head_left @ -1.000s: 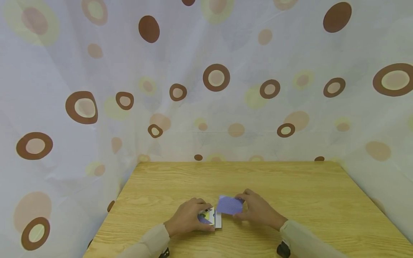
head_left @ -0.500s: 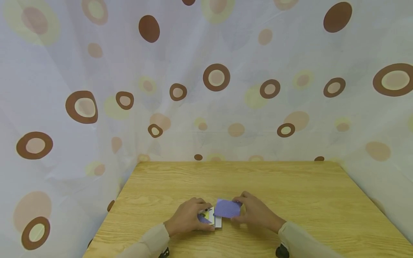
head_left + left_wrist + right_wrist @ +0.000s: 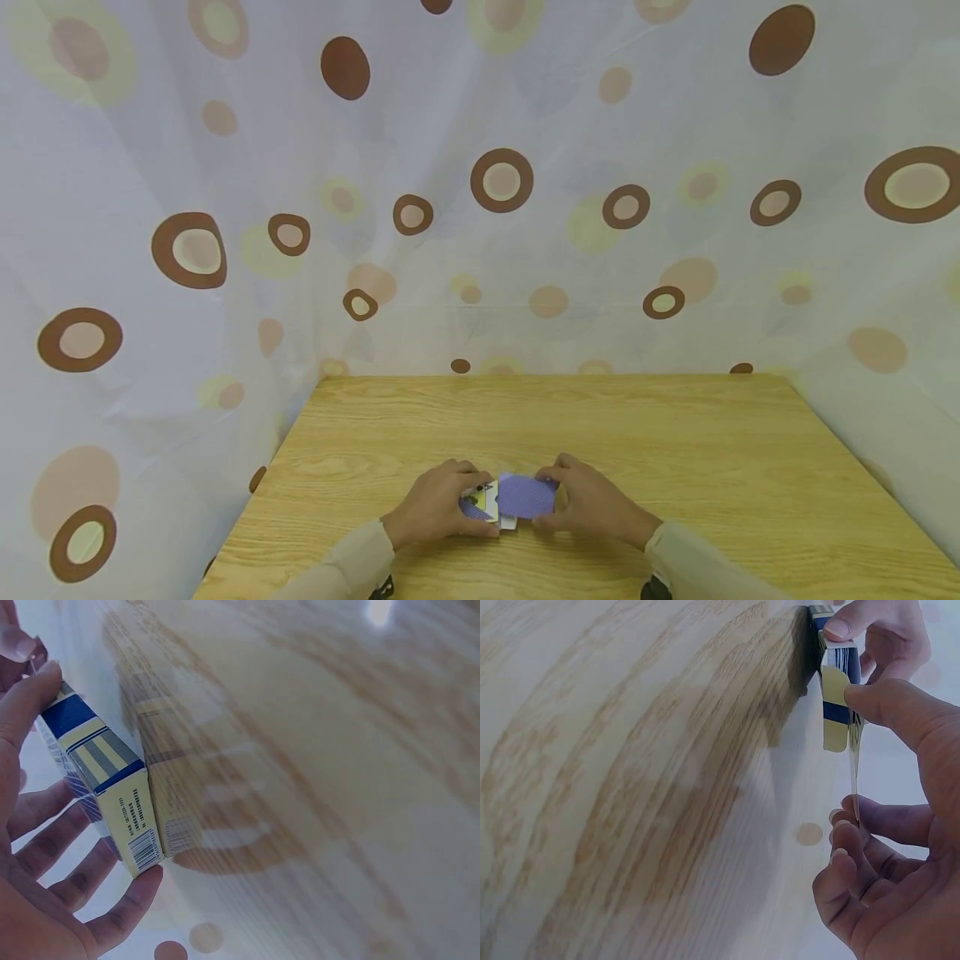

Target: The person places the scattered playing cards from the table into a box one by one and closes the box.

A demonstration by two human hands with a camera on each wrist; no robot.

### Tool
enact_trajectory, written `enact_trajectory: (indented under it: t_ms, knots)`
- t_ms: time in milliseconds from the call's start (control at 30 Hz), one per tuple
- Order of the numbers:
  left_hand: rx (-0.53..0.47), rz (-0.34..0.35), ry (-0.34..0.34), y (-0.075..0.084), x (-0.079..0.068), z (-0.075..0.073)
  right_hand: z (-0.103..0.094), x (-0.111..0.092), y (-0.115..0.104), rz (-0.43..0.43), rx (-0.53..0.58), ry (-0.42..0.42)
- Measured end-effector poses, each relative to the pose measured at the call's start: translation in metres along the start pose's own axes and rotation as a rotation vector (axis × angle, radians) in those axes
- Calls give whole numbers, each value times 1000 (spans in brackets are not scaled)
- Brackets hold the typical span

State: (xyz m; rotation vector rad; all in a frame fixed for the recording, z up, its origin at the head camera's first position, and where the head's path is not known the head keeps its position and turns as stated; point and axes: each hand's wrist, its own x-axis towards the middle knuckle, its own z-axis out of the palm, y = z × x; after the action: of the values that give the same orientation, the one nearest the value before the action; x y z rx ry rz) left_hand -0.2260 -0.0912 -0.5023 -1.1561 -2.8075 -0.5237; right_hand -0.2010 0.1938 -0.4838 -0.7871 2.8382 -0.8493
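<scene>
My left hand grips a small card box low over the table, thumb on one side and fingers on the other. Cream with blue bands, the box shows a barcode on its end. Its open mouth faces right, and a cream-and-blue flap sticks out there. In my right hand I pinch a playing card by its edges, its purple patterned back facing up. Edge-on in the right wrist view it looks thin. The card meets the box mouth; whether its edge is inside, I cannot tell.
The wooden table reaches back to a pale curtain printed with brown and yellow circles. More curtain hangs along both sides. A glossy tabletop mirrors the box in the left wrist view.
My right hand has moved left and slightly nearer to me, bringing the card up against the box mouth and over most of the flap. The left hand and the box have stayed put.
</scene>
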Motion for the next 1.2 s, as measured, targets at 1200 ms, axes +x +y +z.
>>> enact_trajectory:
  t_ms: [1200]
  knots:
    - [-28, 1, -16, 3, 0, -1, 0, 1, -7, -106, 46, -64]
